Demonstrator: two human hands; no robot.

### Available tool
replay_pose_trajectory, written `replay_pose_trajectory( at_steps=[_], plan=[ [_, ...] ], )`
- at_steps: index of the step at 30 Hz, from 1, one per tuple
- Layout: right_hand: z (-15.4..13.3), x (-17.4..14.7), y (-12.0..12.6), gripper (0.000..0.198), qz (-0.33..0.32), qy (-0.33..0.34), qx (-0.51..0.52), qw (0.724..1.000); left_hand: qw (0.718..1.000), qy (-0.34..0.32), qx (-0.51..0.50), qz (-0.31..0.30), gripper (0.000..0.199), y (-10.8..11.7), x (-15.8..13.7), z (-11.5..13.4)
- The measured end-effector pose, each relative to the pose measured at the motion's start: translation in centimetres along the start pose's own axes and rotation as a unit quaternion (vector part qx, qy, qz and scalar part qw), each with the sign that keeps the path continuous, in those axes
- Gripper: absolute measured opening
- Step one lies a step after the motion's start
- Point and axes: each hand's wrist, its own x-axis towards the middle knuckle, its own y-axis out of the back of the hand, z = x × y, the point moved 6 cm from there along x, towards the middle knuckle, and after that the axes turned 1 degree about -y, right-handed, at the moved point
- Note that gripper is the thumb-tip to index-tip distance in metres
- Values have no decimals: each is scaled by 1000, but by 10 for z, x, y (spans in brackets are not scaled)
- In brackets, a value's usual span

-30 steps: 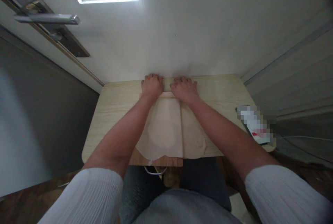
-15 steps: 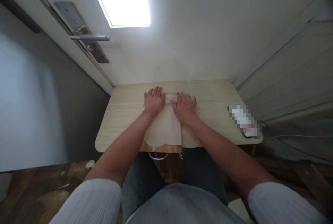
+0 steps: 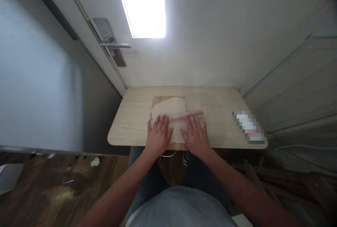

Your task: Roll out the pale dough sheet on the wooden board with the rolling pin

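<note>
Pale dough (image 3: 168, 109) lies rolled out thin on a wooden board (image 3: 156, 99) in the middle of your table (image 3: 131, 121), seen from the head camera. Your left hand (image 3: 158, 135) rests flat on the near part of the sheet, fingers spread and straight, gripping nothing. Your right hand (image 3: 195, 135) lies the same way just beside it, palm down and open, fingertips touching the rolling pin (image 3: 188, 114). That pin lies crosswise over the dough, just beyond both hands, its right end poking out past the sheet's edge. Most of the dough stretches away from you beyond the pin, toward the wall. Near the table's right edge, well apart from your hands, sits a blurred-out flat object (image 3: 248, 126). A door handle (image 3: 116, 45) shows at upper left.
</note>
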Motion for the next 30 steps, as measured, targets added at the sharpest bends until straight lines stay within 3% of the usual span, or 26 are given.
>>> replay_pose_trajectory(
  at_steps=[7,17,30],
  plan=[
    [-5,66,-12,54,-10,20,14,1000,999,28,-25,25,48,-7,15,-12],
    [-56,152,-42,54,-18,61,17,998,997,73,-17,28,55,-11,14,-24],
    [-86,203,-63,51,-19,4,35,999,992,89,-1,91,81,-9,9,-50]
  ],
)
